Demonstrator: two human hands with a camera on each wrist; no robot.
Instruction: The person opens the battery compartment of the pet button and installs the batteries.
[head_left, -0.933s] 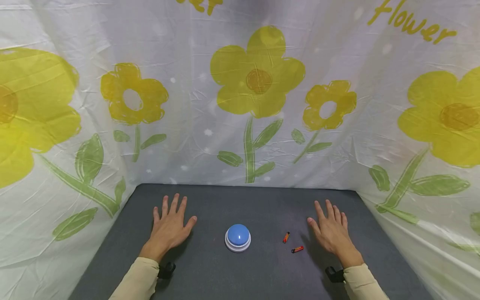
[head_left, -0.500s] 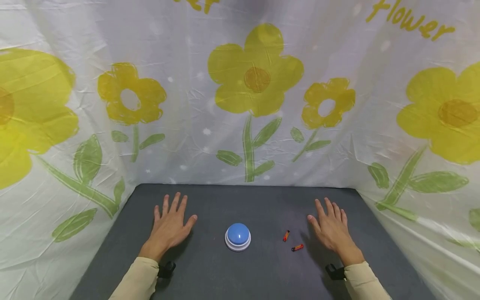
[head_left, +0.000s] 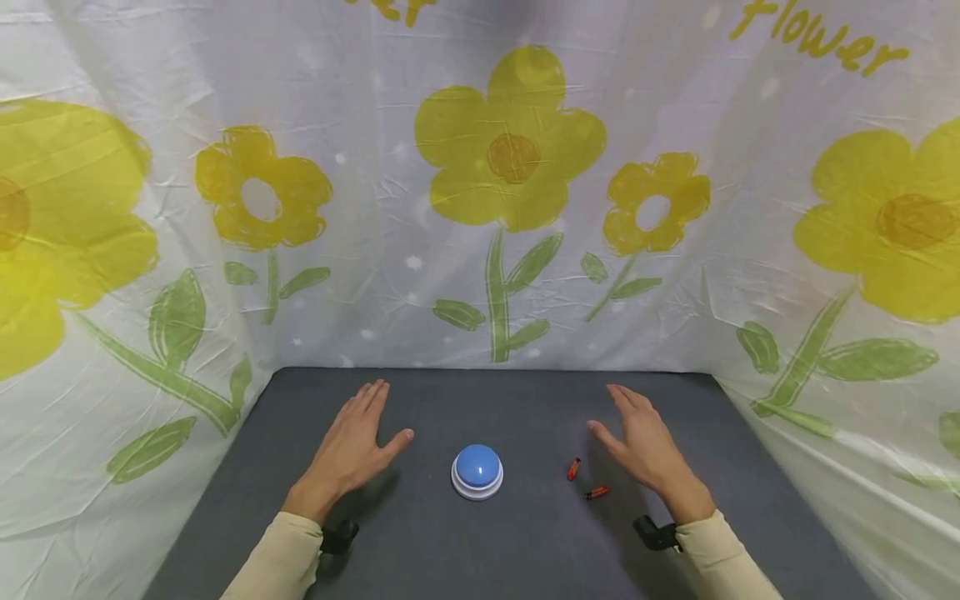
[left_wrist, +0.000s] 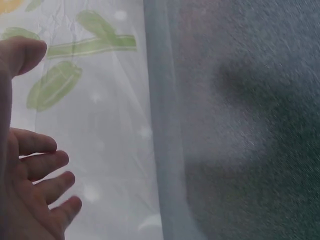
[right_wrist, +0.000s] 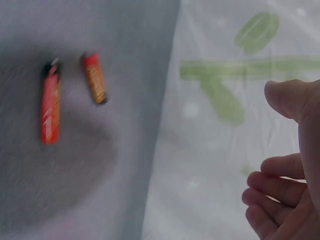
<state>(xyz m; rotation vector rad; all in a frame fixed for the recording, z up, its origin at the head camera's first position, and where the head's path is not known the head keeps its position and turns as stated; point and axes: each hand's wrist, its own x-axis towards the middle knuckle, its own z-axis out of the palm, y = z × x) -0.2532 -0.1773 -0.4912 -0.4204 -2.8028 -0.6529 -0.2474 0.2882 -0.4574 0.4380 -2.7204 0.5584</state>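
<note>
A round push button [head_left: 477, 468] with a blue dome and white base stands mid-table in the head view. To its right lie two small red-and-black batteries, one farther back [head_left: 573, 469] and one nearer [head_left: 597, 492]; the right wrist view shows the near battery [right_wrist: 50, 105] and the far battery [right_wrist: 95, 79] apart from each other. My left hand [head_left: 351, 446] hovers left of the button, fingers extended and thumb out, holding nothing. My right hand [head_left: 647, 443] hovers just right of the batteries, thumb spread from its fingers, palm turned inward and holding nothing.
The dark grey table [head_left: 480, 558] ends at a white curtain [head_left: 360, 250] printed with yellow flowers, which closes off the back and both sides. A black strap-mounted camera sits at each wrist, below cream sleeves [head_left: 273, 558].
Both hands have moved inward, toward the middle, and turned from palms down to palms facing each other. The button and the batteries stay in place.
</note>
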